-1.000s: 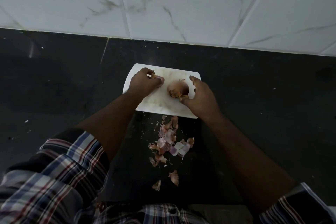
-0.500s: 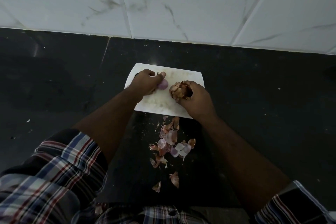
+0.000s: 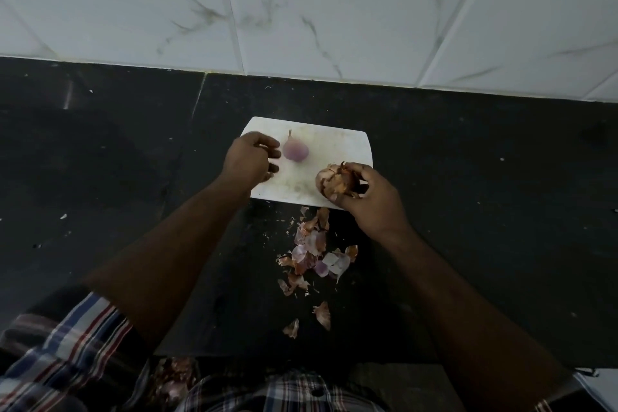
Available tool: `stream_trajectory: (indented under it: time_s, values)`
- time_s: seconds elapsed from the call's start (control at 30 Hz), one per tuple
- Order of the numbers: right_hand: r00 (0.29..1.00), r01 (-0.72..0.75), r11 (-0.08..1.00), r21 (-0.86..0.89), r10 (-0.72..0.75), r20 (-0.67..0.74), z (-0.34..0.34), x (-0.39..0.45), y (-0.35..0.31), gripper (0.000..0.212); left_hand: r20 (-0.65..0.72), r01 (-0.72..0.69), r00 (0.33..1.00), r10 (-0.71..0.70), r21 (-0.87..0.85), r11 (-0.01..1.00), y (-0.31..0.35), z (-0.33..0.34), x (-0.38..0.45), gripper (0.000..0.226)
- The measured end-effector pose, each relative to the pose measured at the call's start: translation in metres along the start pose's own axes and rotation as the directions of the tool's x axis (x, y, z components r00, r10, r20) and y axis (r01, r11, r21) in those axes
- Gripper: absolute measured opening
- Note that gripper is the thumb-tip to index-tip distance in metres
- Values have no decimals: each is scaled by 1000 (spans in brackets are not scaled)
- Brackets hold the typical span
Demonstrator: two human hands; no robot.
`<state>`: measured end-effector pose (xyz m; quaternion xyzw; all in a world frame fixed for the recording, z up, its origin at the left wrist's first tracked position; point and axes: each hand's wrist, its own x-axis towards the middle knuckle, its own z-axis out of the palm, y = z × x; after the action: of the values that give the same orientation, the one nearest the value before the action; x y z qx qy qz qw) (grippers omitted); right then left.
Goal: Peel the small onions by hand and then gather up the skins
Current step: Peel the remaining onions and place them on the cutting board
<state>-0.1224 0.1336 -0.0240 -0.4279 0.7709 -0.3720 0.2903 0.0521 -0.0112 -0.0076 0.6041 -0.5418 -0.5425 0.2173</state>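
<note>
A peeled purple onion (image 3: 295, 150) lies on the white cutting board (image 3: 337, 147). My left hand (image 3: 251, 157) hovers just left of it with loosely curled fingers, holding nothing. My right hand (image 3: 369, 196) grips an unpeeled brown onion (image 3: 337, 182) with flaky skin over the board's front right corner. A heap of loose onion skins (image 3: 312, 254) is scattered on the dark countertop in front of the board, between my forearms.
The board sits on a black stone countertop (image 3: 100, 160) that meets a white marble-tiled wall (image 3: 301, 3) at the back. More skins (image 3: 174, 378) show below the counter edge near my checked shirt. Small white specks dot the counter.
My left hand let go of the peeled onion, which now lies on the board. My right hand picked up the unpeeled onion and drew it toward the board's front right corner.
</note>
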Motion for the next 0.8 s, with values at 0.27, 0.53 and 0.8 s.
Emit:
stream_trajectory:
  time_s: [0.27,0.53,0.8]
  values:
    - [958,185,980,71,-196,208,11,-48,-17,74,563,381,800,-206,-212,900,-37,-2,-89,58]
    - [976,-130,880,457,34,214,20,-76,-23,40,483,307,875,-26,-514,801,-65,-15,-111,39]
    - [997,-68,884,462,49,53,24,-78,-34,22,517,289,849,112,-630,721,-75,-21,-114,62]
